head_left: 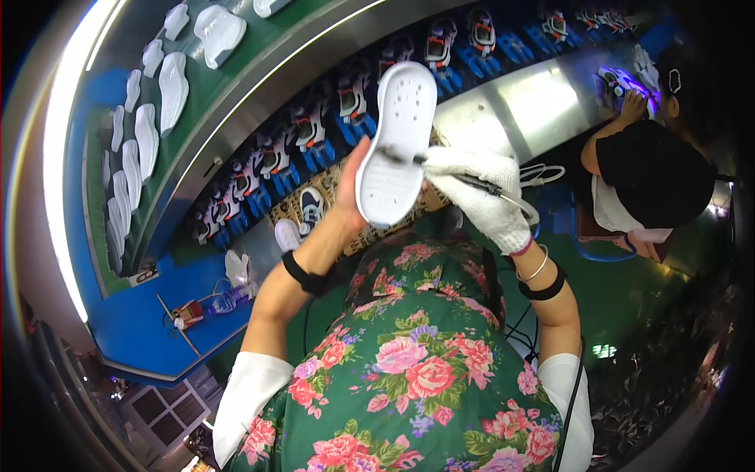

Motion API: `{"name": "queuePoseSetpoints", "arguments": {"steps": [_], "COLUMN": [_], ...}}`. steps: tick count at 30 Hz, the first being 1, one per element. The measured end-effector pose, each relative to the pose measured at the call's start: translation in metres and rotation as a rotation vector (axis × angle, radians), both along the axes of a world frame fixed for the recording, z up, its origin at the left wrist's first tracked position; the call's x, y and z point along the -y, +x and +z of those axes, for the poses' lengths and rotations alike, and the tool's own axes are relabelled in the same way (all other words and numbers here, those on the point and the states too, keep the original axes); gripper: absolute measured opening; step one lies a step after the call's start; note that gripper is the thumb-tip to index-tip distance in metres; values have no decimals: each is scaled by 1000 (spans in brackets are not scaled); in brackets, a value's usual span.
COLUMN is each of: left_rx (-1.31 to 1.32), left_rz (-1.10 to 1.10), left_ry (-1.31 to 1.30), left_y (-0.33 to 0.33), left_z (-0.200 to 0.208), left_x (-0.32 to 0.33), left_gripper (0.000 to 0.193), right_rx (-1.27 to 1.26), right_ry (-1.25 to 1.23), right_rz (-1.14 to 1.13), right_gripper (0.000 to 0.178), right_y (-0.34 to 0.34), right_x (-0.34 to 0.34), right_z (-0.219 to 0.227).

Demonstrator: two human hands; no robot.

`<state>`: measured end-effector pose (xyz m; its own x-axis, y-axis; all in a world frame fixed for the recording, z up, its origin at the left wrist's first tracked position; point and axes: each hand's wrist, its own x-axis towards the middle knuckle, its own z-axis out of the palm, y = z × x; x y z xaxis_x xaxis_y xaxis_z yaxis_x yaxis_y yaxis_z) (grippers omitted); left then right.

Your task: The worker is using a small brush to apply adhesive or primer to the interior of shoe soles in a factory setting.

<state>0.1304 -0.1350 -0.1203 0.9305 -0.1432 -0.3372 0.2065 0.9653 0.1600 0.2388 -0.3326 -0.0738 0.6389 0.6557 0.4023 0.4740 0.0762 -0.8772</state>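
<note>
A white shoe sole (406, 110) is held up and slightly tilted in front of me, its inner face with small holes toward me. My left hand (351, 193) is bare and closed on the sole's left edge; most of its fingers are hidden behind it. My right hand (481, 193) wears a white knit glove and grips a brush (481, 186) with a dark handle and a pale tube trailing from it. The dark bristles lie over the middle of the sole, at its waist; whether they touch it I cannot tell.
Shoe uppers (354, 96) on blue stands line the conveyor behind. White soles (173, 93) lie on a green upper belt at left. A dark shoe (311, 206) sits on a patterned surface. A blue table (141, 315) stands lower left. A co-worker (653, 177) handles a purple-lit shoe at right.
</note>
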Motion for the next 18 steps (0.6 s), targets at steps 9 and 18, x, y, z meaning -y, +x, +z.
{"name": "queuePoseSetpoints", "arguments": {"steps": [9,18], "left_rx": [196,573], "left_rz": [23,206], "left_ry": [162,190], "left_y": [19,166], "left_z": [21,108], "left_x": [-2,-86], "left_gripper": [91,95], "right_rx": [-303,-719], "right_ry": [118,271], "right_rz": [145,-204], "right_gripper": [18,14], "right_y": [11,23], "right_x": [20,51], "right_z": [34,-9]}}
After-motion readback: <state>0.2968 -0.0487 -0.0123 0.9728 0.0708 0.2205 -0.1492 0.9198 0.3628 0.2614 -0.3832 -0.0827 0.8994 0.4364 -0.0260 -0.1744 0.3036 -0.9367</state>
